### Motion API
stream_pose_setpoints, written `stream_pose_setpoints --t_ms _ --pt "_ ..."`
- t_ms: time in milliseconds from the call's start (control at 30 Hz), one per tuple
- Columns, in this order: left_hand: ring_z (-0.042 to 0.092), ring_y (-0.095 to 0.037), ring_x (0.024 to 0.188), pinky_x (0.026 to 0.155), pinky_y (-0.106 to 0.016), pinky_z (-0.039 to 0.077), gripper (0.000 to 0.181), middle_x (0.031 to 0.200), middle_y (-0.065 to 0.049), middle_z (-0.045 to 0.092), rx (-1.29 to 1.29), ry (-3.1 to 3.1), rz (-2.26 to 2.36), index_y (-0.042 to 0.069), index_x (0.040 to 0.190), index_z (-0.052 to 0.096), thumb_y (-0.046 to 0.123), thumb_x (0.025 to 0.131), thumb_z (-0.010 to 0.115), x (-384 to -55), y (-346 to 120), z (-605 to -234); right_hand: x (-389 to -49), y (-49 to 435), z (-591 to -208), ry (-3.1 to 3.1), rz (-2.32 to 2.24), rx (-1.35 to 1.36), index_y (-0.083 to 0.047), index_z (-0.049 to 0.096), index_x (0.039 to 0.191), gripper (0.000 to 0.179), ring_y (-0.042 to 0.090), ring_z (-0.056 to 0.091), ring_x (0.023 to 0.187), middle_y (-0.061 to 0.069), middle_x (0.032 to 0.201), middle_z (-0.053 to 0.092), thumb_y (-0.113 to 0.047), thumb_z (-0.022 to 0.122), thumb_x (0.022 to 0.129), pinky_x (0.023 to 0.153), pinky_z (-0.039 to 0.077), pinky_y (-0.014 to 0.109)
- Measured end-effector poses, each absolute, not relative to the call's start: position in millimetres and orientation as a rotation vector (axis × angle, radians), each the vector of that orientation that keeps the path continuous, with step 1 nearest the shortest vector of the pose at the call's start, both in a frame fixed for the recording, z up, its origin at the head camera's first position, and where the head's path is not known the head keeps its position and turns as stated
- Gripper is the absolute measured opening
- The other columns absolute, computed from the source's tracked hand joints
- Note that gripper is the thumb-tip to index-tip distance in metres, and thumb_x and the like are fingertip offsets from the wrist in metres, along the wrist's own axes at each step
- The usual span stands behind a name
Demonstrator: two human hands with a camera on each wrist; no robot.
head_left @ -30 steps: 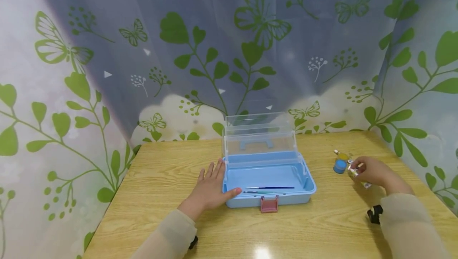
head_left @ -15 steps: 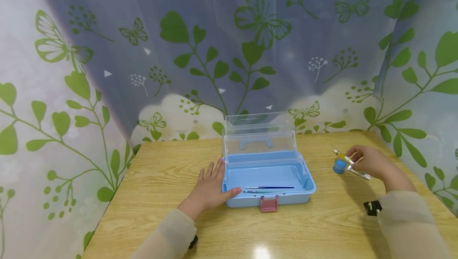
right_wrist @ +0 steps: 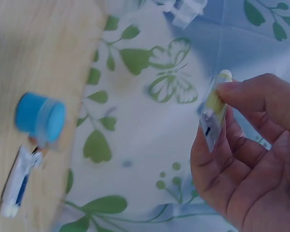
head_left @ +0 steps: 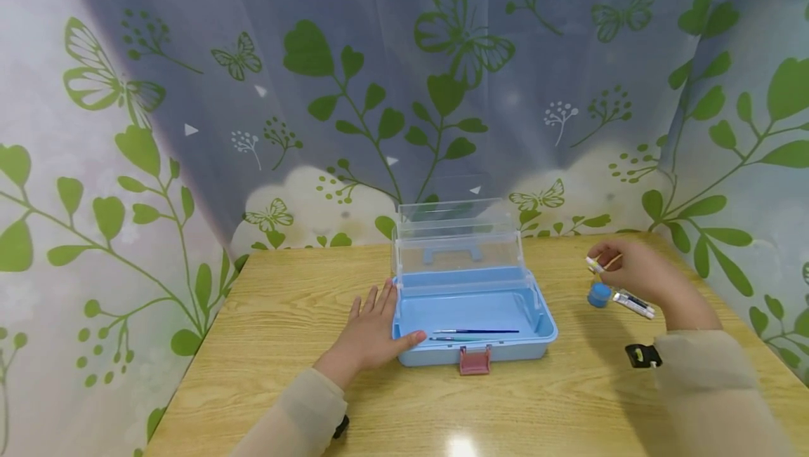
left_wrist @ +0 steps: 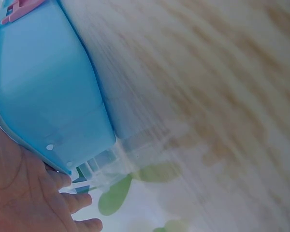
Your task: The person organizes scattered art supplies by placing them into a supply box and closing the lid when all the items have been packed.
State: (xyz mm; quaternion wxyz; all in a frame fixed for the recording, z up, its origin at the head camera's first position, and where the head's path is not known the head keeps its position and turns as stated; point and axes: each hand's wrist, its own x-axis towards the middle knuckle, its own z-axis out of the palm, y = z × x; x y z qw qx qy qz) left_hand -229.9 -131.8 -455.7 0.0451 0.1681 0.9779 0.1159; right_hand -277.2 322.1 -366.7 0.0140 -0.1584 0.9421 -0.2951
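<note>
The right hand (head_left: 641,278) pinches a small paint tube (right_wrist: 215,107) with a yellow band and a white cap between thumb and fingers. Below it in the head view stands a blue paint jar (head_left: 599,295). Beside the jar lies a white paint tube (head_left: 634,305); the right wrist view shows a dark blue patch on it. The left hand (head_left: 369,338) has its fingers spread against the left side of a light blue storage box (head_left: 505,353), thumb over the front rim. Inside the box lie a dark blue paintbrush (head_left: 477,331) and a teal paintbrush (head_left: 464,339).
The box's clear lid (head_left: 461,246) stands raised at the back, with a blue handle on it. A pink latch (head_left: 475,360) hangs at the front. Patterned curtains (head_left: 354,92) enclose the wooden table (head_left: 284,316) at the back and sides.
The right hand has lifted from the tubes and moved left and toward the back, now holding a tube near the blue jar. The left hand and box have stayed put.
</note>
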Motion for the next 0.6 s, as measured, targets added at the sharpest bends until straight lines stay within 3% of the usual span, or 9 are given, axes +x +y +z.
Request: stream_pose_setpoints --t_ms 600 --pt "0.002 -0.033 0.153 0.119 -0.059 0.004 0.11 0.167 -0.006 -0.005 0.507 2.979 0.366 0.007 0.161 0.005 0.085 0.088 0.03 -228.4 -131.3 -452.6 -295.4 253.7 -336.2 2.944 -0.895 -0.65 -0.001 0.065 0.115 0.023 0.029 0.061 0.093 0.013 0.103 0.062 0.0 0.064 0.092 0.075 0.052 0.041"
